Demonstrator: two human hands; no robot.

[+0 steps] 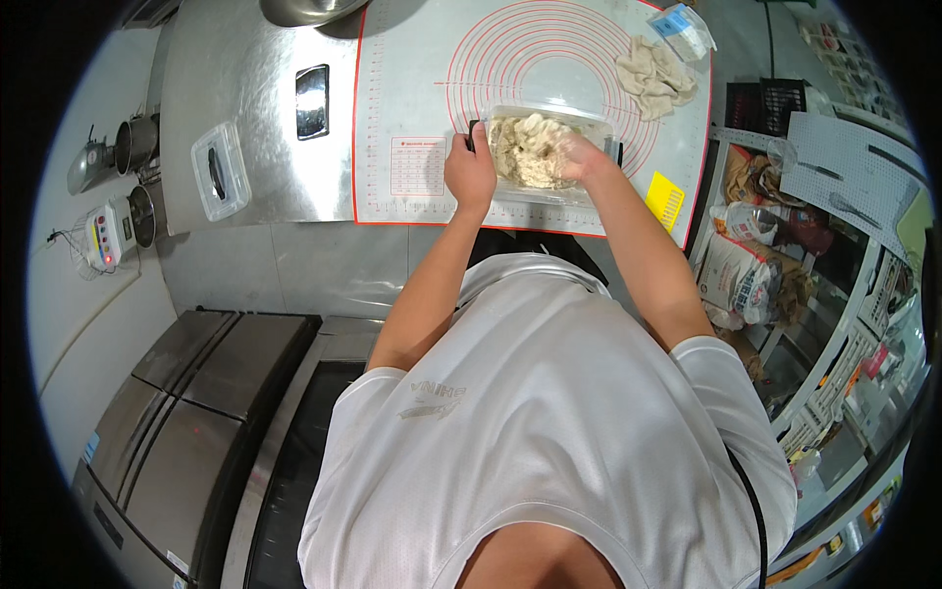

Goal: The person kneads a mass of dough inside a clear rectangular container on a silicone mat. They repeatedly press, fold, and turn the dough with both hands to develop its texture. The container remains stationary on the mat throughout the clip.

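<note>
Pale, sticky dough fills much of a clear plastic container that has black side clips. My left hand holds the container's left end, its thumb by the black clip. At the right, my right hand is inside the container, its fingers sunk in the dough and blurred, gripping some of it. The fingertips are hidden. Underneath lies a baking mat with red rings and a red border.
A crumpled beige cloth and a blue-and-white carton sit at the back right. Near the front right is a yellow scraper. On the steel table are a phone, a clear lid and a metal bowl.
</note>
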